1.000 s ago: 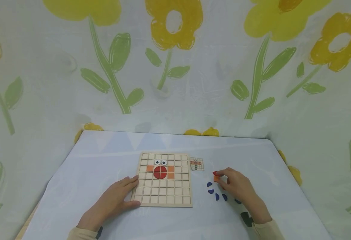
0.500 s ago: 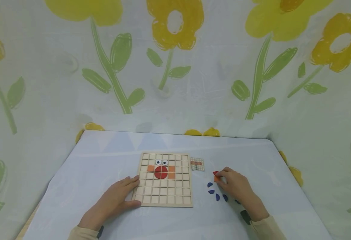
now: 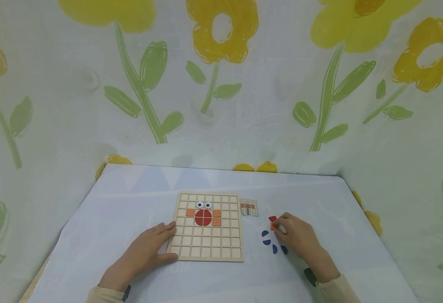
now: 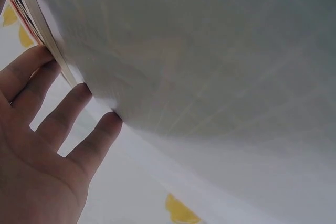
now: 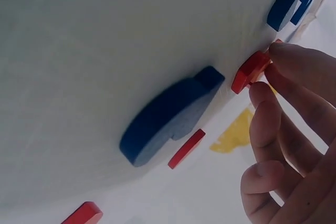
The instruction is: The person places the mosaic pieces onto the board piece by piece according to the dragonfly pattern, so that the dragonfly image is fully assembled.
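My left hand (image 3: 145, 251) rests along the left edge of a wooden grid board (image 3: 208, 257), fingers extended against its side in the left wrist view. On the board lie two round eye pieces (image 3: 204, 205), a red disc of quarter pieces (image 3: 203, 217) and several orange squares (image 3: 217, 221). Right of the board, my right hand (image 3: 301, 236) pinches a small orange square piece (image 3: 273, 227) between thumb and fingertips at the table. A red piece (image 3: 272, 218) lies just beyond those fingertips. My right hand partly hides the orange piece.
A small printed pattern card (image 3: 249, 207) lies by the board's right edge. Several dark blue half-round pieces (image 3: 266, 242) are scattered near my right hand. In the right wrist view a larger blue piece (image 5: 168, 114) and loose red pieces (image 5: 186, 149) lie on the table.
My right fingertips have shifted slightly, showing more of the red piece. A blue piece near the right wrist is now covered by the hand. My left hand holds its place on the board.
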A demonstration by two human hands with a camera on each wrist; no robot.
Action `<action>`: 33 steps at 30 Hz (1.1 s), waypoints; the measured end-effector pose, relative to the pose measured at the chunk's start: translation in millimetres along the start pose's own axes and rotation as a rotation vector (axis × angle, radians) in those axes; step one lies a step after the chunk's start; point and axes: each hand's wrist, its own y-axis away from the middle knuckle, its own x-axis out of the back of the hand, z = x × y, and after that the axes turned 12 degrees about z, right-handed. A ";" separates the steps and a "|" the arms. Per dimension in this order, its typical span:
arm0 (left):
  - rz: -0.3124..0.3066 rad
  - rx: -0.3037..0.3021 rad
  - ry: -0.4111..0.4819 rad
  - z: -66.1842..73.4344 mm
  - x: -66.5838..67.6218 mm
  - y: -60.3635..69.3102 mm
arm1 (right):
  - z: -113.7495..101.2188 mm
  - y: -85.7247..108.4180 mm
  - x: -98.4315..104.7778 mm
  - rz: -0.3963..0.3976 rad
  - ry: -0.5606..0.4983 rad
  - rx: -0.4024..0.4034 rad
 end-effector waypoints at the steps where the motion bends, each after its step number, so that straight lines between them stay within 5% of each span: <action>1: -0.002 0.002 0.001 0.2 0.3 0.1 | -0.5 0.7 1.0 -0.001 -0.001 0.004; 20: -0.003 0.005 -0.003 -0.2 -1.2 -0.8 | -3.4 -1.8 3.9 -0.087 0.032 -0.011; 33: -0.003 0.005 0.000 -2.0 -2.8 -1.5 | -1.6 -0.9 -0.3 -0.074 -0.004 -0.014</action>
